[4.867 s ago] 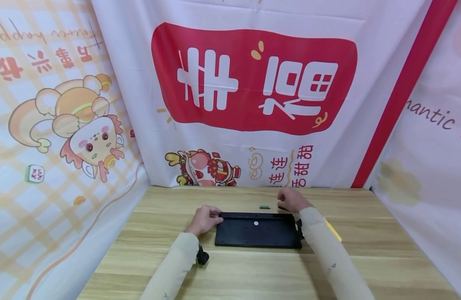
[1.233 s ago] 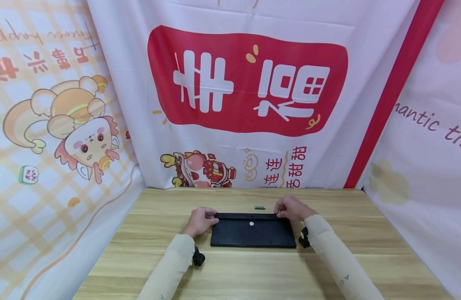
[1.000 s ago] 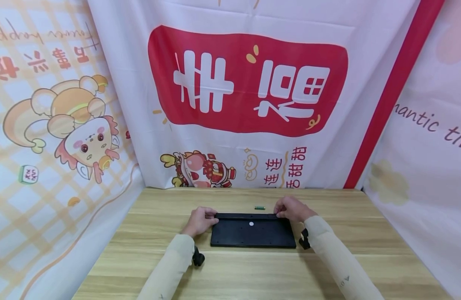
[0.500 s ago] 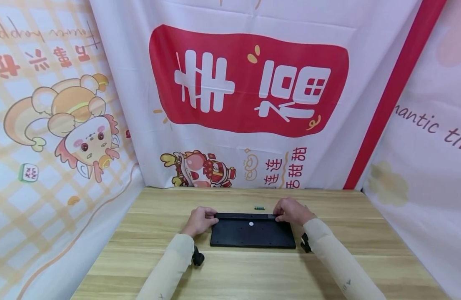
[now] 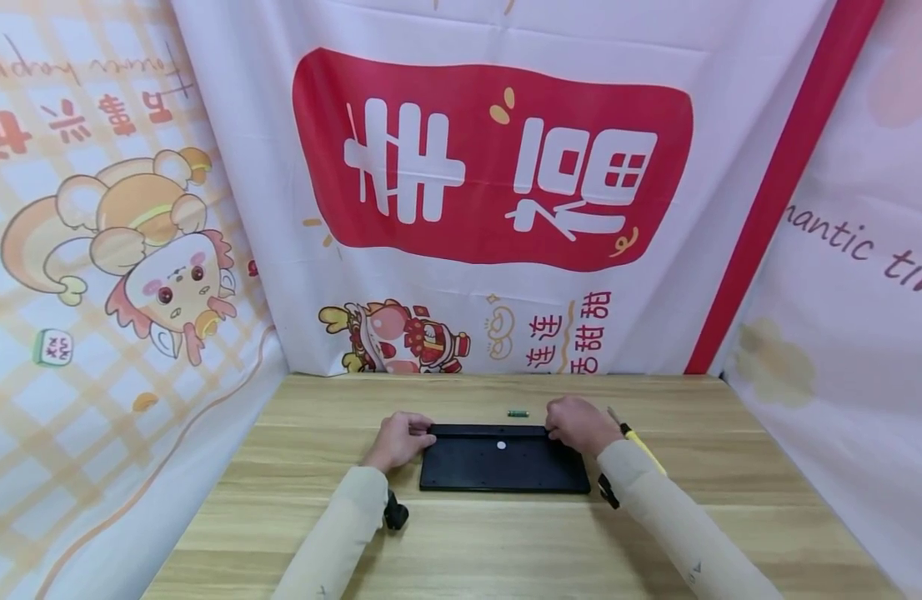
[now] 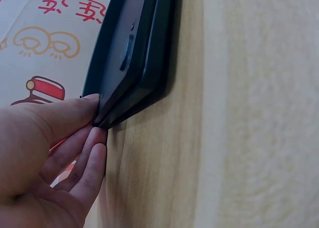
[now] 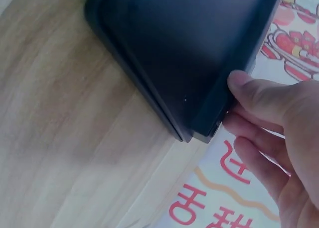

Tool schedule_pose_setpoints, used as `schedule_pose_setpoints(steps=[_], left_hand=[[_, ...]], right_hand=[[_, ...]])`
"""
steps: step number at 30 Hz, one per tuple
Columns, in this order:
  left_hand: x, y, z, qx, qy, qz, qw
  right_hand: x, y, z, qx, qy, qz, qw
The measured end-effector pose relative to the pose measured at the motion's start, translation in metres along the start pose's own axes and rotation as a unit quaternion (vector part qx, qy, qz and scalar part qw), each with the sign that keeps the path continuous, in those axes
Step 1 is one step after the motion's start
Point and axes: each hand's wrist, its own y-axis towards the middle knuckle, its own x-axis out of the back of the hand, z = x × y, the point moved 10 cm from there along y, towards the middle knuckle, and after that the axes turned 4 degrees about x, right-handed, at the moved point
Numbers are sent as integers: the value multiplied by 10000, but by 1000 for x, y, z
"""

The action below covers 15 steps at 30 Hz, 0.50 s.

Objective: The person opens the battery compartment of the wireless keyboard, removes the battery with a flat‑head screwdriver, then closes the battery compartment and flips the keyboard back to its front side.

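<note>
A black keyboard (image 5: 498,471) lies underside up on the table, with a raised bar along its far edge and a small white round sticker. My left hand (image 5: 401,440) holds its far left corner; in the left wrist view the thumb lies on top and the other fingers are at the edge. Near the far right corner my right hand (image 5: 581,425) grips the raised bar. The right wrist view shows that thumb (image 7: 240,81) on the bar and curled fingers against its outer side. Behind the bar lies a green battery (image 5: 518,413).
A screwdriver with a yellow handle (image 5: 644,450) lies to the right, partly behind the right forearm. The wood-grain table (image 5: 491,542) ends at a printed cloth (image 5: 498,333) at the back. More printed cloth hangs on both sides.
Almost five seconds ago my right hand was beyond the keyboard's far edge, by a small black piece; it has since come onto the bar and shifted slightly left. The left hand keeps its hold.
</note>
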Motion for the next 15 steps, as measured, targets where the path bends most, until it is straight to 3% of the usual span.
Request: schedule_pose_setpoints(steps=[7,11,15], left_hand=[[1,-1,1,1,7,-48,10000],[0,-1,-1,29,32,-11,10000],[1,-2,-1,96,89,-5,9999]], right_hand=[[0,-4,6,-175,-187,-124,9996],[2,-8,4,-261,17,-192,9995],[3,-11,5,-64,271,-307,9991]])
